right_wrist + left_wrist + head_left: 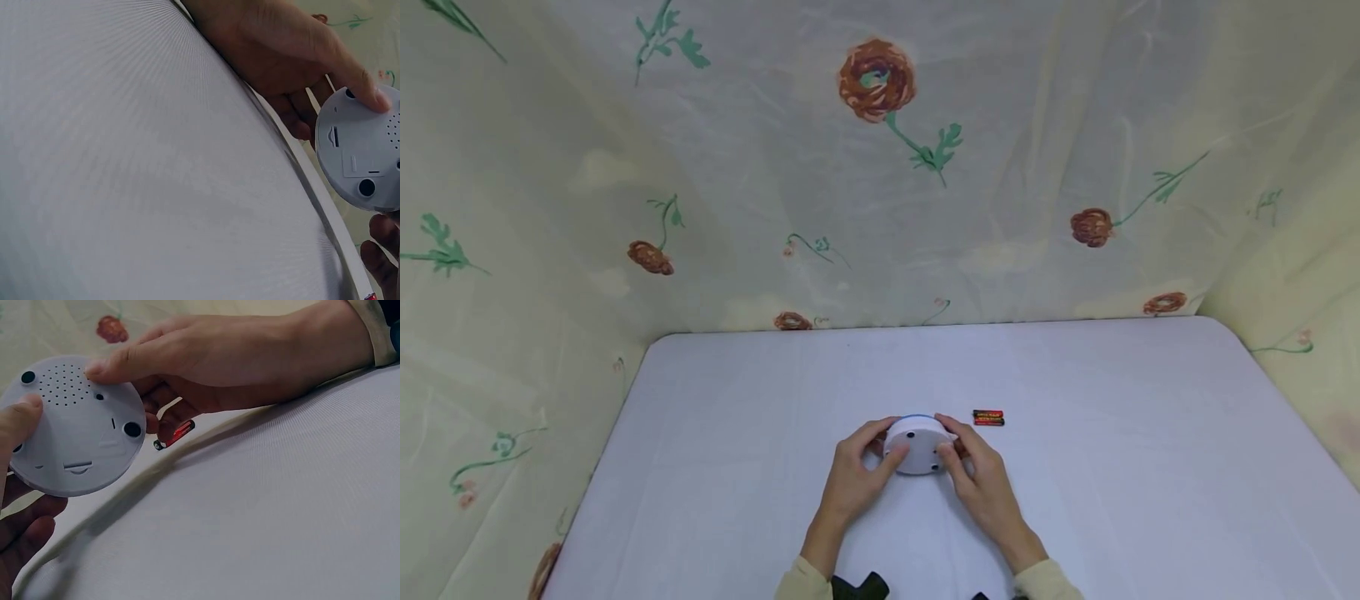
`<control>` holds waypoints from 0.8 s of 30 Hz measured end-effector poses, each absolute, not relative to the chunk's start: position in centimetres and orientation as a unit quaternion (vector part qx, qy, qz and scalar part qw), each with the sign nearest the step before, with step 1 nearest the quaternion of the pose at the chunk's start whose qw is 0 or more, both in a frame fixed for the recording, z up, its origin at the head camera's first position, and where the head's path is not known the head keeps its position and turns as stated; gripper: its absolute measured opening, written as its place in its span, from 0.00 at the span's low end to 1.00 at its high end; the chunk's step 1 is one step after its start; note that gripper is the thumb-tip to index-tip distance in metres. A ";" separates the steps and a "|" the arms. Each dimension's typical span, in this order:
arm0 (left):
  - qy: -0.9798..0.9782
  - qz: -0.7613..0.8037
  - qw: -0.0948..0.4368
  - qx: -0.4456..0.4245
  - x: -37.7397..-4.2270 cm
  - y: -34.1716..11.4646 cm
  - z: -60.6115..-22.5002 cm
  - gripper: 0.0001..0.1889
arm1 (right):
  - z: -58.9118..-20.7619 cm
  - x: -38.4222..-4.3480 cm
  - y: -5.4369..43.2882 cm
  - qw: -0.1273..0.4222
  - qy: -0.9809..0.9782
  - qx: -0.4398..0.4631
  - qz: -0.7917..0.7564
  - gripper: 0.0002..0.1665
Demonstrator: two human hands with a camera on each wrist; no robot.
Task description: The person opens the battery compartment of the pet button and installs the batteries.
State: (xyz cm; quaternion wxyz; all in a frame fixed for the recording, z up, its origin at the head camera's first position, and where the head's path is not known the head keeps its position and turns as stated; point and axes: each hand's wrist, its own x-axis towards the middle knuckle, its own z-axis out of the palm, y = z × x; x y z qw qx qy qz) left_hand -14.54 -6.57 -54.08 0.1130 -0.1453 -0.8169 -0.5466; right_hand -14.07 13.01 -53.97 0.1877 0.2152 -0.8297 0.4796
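Note:
A round white device (919, 450) is held between both hands, its flat underside turned toward me. That underside carries a patch of small holes, dark round feet (132, 429) and a small lid with a slot, as the left wrist view shows. My left hand (857, 477) grips the left rim, thumb on the underside and fingers behind. On the opposite rim, my right hand (987, 488) holds on the same way, its thumb (103, 369) pressed near the holes. The fingers behind the device are partly hidden.
Two red and black batteries (988, 417) lie side by side on the white-covered table (737, 417), just beyond my right hand. Behind the table's far edge hangs a curtain (985, 250) with a flower print, which also runs down both sides.

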 end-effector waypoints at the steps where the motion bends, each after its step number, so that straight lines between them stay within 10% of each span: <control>1: -0.816 -0.550 0.109 -0.140 -14.6 -6.5 -54.1 0.17 | -54.0 -14.0 13.0 0.185 -0.830 0.214 0.481 0.26; 24: -0.781 -0.617 0.047 -0.090 -14.9 -6.6 -53.8 0.20 | -51.0 -13.4 12.9 0.034 -0.785 0.175 0.593 0.25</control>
